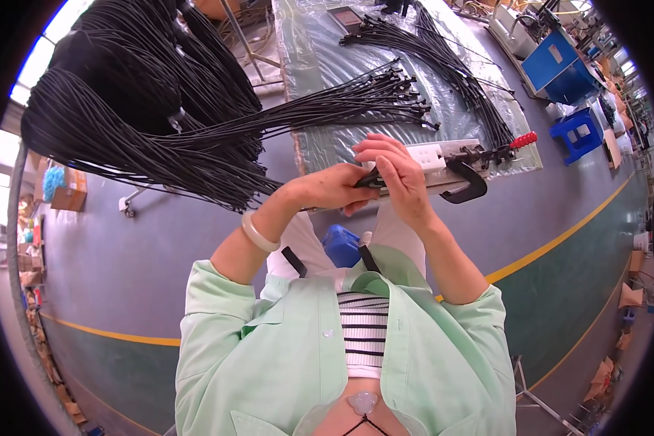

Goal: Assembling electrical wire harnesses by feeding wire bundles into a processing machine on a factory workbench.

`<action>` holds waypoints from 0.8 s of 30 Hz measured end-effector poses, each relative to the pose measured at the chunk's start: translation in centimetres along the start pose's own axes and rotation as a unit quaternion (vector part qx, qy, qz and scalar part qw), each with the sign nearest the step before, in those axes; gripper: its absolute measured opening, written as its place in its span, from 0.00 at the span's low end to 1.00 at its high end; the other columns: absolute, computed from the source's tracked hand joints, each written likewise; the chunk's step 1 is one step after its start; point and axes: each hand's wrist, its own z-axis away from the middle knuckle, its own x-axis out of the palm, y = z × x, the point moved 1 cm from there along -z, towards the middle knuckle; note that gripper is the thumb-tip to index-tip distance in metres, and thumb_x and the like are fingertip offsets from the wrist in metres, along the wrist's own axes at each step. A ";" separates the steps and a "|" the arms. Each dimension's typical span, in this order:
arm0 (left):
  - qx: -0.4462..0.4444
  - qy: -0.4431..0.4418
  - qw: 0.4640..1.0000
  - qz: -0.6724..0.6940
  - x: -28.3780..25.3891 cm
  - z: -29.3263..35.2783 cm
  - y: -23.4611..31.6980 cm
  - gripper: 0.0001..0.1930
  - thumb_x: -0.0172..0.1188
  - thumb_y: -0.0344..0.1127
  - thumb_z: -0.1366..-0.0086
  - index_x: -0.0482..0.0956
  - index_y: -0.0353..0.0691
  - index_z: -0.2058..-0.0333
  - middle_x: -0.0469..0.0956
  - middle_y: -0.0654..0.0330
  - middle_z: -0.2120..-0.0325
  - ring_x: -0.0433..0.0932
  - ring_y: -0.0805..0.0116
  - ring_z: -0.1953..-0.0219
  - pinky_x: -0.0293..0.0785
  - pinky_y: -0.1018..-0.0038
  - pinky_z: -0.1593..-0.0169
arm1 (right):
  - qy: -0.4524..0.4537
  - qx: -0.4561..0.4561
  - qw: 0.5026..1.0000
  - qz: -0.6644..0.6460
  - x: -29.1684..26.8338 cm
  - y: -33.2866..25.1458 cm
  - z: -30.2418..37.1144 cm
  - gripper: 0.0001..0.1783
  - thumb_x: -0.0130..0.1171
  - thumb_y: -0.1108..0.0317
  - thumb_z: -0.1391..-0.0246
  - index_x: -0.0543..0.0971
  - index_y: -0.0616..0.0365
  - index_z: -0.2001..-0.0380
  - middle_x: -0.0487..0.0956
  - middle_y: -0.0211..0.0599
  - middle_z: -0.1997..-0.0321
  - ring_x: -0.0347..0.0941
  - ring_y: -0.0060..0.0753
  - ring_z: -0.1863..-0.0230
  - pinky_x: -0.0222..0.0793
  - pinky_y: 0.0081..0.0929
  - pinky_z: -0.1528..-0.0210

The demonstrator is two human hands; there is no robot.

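Note:
My left hand [339, 187] is closed around a few black cables [370, 179] at the near edge of the table. Close against it is my right hand [403, 180], fingers bent toward the left and thumb drawn in; whatever lies between them is hidden. Just beyond the right hand sits a white block [426, 156] on a metal plate. A toggle clamp with a red handle [523, 140] is mounted at the plate's right end. Below it, a black C-clamp [469, 183] grips the plate's edge.
A thick bundle of black cables [123, 94] hangs at the left, one bunch [341, 105] reaching across the plastic-covered table [316, 62]. More cables [450, 62] lie at the far right. A blue stool [578, 134] stands right of the table. Beneath my hands is a blue container [341, 245].

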 end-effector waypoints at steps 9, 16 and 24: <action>0.056 0.062 0.994 -0.065 1.1 0.9 -0.9 0.11 0.54 0.39 0.36 0.75 0.36 0.64 0.70 0.64 0.83 0.70 0.76 0.79 0.68 0.76 0.72 | 0.042 -0.028 0.996 0.078 1.5 -1.7 1.6 0.13 0.51 0.68 0.47 0.76 0.63 0.60 0.75 0.41 0.50 0.61 0.44 0.39 0.49 0.39 0.37; -0.030 0.093 0.989 0.115 0.0 2.5 1.0 0.12 0.49 0.41 0.33 0.76 0.41 0.62 0.67 0.68 0.85 0.63 0.82 0.83 0.60 0.82 0.79 | 0.183 0.114 0.967 -0.137 -1.3 0.1 2.6 0.17 0.53 0.74 0.47 0.72 0.63 0.52 0.76 0.37 0.57 0.71 0.29 0.54 0.67 0.27 0.53; -0.006 0.110 0.982 0.154 0.0 1.9 0.4 0.13 0.49 0.44 0.32 0.75 0.39 0.64 0.68 0.69 0.84 0.62 0.83 0.83 0.58 0.83 0.79 | 0.129 0.301 0.893 -0.309 -0.6 0.6 3.0 0.11 0.58 0.77 0.49 0.75 0.65 0.61 0.78 0.32 0.72 0.73 0.19 0.73 0.69 0.16 0.70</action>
